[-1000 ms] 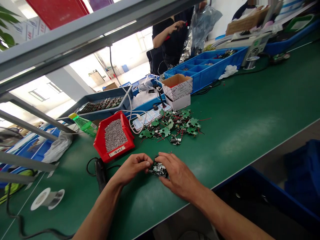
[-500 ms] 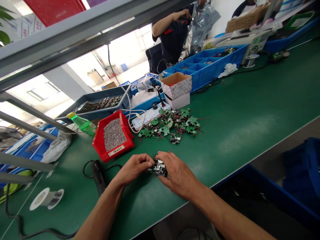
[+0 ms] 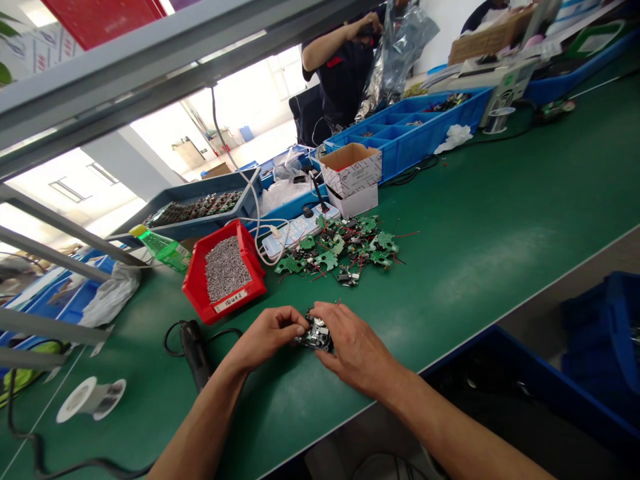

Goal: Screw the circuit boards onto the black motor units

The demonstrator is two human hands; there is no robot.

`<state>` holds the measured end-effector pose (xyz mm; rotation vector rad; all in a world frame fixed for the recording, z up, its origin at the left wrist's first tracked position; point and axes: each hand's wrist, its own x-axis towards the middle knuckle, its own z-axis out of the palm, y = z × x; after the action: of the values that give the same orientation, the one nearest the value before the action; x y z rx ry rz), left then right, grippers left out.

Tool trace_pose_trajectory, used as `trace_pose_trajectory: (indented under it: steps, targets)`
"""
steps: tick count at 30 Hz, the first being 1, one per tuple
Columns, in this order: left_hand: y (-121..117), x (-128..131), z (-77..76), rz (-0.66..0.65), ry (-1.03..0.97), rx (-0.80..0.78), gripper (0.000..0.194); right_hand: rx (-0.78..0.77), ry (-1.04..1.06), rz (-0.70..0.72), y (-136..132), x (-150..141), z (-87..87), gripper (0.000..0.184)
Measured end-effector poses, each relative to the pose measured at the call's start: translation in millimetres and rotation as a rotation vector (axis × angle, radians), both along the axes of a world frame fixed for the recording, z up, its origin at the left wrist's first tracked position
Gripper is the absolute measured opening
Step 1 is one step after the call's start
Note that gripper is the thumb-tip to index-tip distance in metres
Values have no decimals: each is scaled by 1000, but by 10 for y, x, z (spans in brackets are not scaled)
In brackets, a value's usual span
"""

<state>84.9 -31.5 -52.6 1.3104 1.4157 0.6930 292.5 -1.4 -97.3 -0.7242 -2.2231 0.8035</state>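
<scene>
Both my hands meet over a small dark electronic assembly resting low on the green table. My left hand pinches its left side with fingertips closed. My right hand cups it from the right and partly hides it. Just beyond lies a heap of green circuit boards with red wires. A red bin of small grey parts stands to the left of that heap.
A black corded tool and a solder spool lie at left. A white power strip, cardboard boxes and blue trays stand behind. Another person handles a plastic bag at the back. Blue crates sit below the table edge.
My hands stay on the assembly with only slight finger shifts. The person at the back has raised an arm higher with the bag.
</scene>
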Motion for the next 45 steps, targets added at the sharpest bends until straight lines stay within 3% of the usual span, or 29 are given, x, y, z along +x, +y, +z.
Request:
trace_pose_trajectory:
  steps: [4, 7, 10, 12, 14, 16, 19, 24, 32, 35, 40, 42, 45]
  targets:
    - [16, 8, 14, 23, -27, -26, 28, -5, -3, 1, -5, -4, 6, 54]
    - [42, -113, 152, 109, 115, 84, 29, -17, 3, 0, -7, 2, 12, 55]
    - [149, -437, 352, 394, 428, 310, 33, -19, 13, 6, -7, 9, 15, 56]
    - [280, -726, 444, 568, 729, 379, 37, -18, 15, 5, -6, 11, 12, 56]
    - [437, -1002, 468, 563, 994, 289, 42, -20, 15, 2, -6, 10, 6, 56]
    - [579, -1202, 435, 521, 1065, 198, 35, -20, 21, 3, -6, 8, 0, 56]
    - [694, -1318, 353, 494, 1074, 147, 24, -18, 31, 6, -4, 9, -6, 55]
    - [648, -1269, 294, 533, 1042, 201, 27, -13, 38, -1, -8, 18, -11, 56]
    - [479, -1188, 419, 627, 827, 296, 40, -22, 40, -4, -5, 4, -25, 55]
    - [364, -942, 494, 531, 639, 291, 44, -18, 45, -3, -6, 6, -15, 55]
    - [206, -305, 485, -32, 280, 189, 27, 0, 47, -12, -10, 9, -10, 56]
    - [202, -127, 443, -192, 250, 160, 24, 9, 52, -14, -9, 4, -13, 55]
    - [236, -15, 392, -317, 280, 121, 23, 5, 51, -14, -6, 0, -17, 53]
